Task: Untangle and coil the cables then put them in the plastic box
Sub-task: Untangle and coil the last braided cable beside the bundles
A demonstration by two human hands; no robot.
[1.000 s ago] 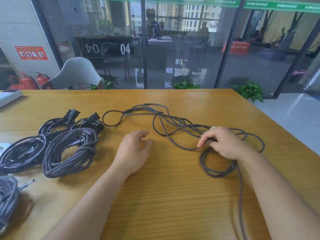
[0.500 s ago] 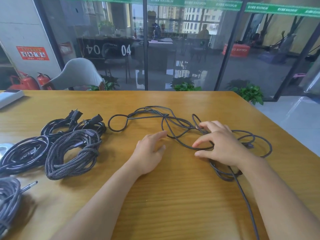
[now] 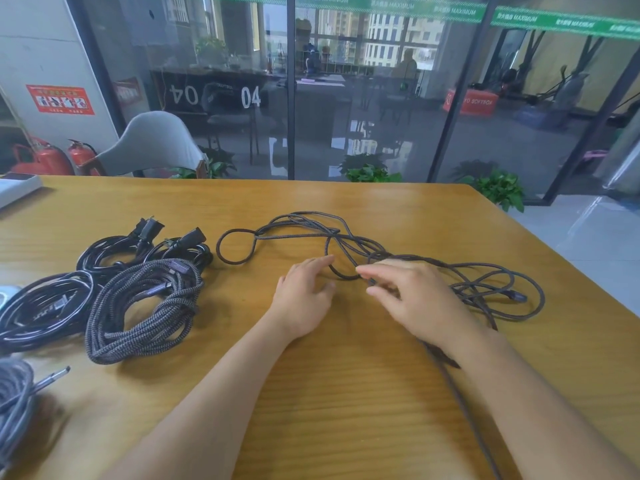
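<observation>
A long dark braided cable [image 3: 304, 233] lies tangled in loose loops across the middle and right of the wooden table [image 3: 346, 393]. My right hand [image 3: 412, 299] lies over the tangle with straight fingers. A strand passes between its index finger and thumb, and another runs out under the wrist to the near edge. My left hand [image 3: 303, 296] rests palm down beside it, relaxed, with its fingertips at a cable loop. No plastic box shows in view.
Coiled cables sit at the left: a grey braided coil [image 3: 145, 306], a black coil [image 3: 45, 306], black power cords with plugs [image 3: 138, 247], and a grey cable with a jack plug [image 3: 14, 403]. A white device [image 3: 17, 188] lies far left. The table's right edge is close.
My left hand has slid forward to the tangle. My right hand has let go of the bunched loops, moved left and spread its fingers over the strands.
</observation>
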